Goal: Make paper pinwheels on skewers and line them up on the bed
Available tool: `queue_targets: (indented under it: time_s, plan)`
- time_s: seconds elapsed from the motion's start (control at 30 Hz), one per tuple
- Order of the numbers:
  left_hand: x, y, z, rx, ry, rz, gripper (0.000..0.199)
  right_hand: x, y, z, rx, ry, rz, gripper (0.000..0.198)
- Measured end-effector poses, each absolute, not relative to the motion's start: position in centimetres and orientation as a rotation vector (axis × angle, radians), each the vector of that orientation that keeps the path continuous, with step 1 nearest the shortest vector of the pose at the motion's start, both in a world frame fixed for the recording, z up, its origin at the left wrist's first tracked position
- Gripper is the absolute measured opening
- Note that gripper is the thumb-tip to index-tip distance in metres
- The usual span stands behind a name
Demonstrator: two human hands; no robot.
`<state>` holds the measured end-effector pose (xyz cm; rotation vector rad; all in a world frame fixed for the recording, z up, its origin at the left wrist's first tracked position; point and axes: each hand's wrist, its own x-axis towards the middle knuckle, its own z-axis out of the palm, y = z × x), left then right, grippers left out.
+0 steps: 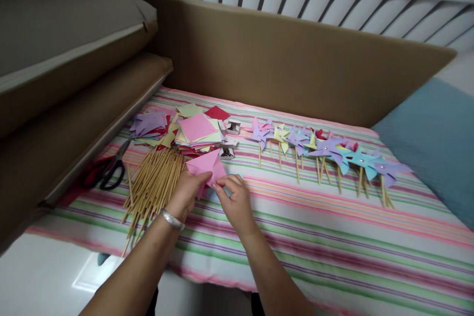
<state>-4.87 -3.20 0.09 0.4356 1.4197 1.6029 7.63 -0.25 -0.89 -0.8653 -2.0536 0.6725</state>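
Observation:
Between my hands is a pink paper square point(206, 164) with cuts running in from its corners. My left hand point(188, 188) grips its left side, the thumb lying across the paper. The fingertips of my right hand point(233, 196) pinch the near right edge. A bit of blue paper point(213, 194) shows beneath, mostly covered. Left of my left hand lies a heap of thin wooden sticks point(153, 182). Just beyond the pink square sits a stack of coloured paper squares point(198, 128), with small open boxes point(227, 149) beside it holding small dark pieces.
Finished paper pinwheels point(326, 149) on sticks lie in a row at the right. Black-handled scissors point(113, 170) and cut paper pieces point(148, 123) are at the left. A brown board point(277, 59) stands behind the striped cloth point(333, 237); cushions point(74, 84) rise at the left.

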Motion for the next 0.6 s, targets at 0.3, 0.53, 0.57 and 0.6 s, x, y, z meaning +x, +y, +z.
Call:
queue_targets:
  time_s: [0.3,0.53,0.57,0.6]
  plan:
    - [-4.8,-3.0,-0.3,0.463,1.490,1.519,0.015,7.6,-0.7,-0.3,-0.813,-2.140,0.564,0.008]
    - [-5.0,-3.0,-0.2,0.490,1.475,1.479,0.019,7.5,0.2,-1.8,-1.075,-1.887,0.886,0.011]
    - [-5.1,-3.0,-0.2,0.503,1.471,1.470,0.017,7.5,0.2,-2.0,-1.094,-1.866,0.917,0.011]
    - [-5.1,-3.0,-0.2,0.521,1.468,1.457,0.016,7.5,0.3,-2.2,-1.111,-1.848,0.945,0.012]
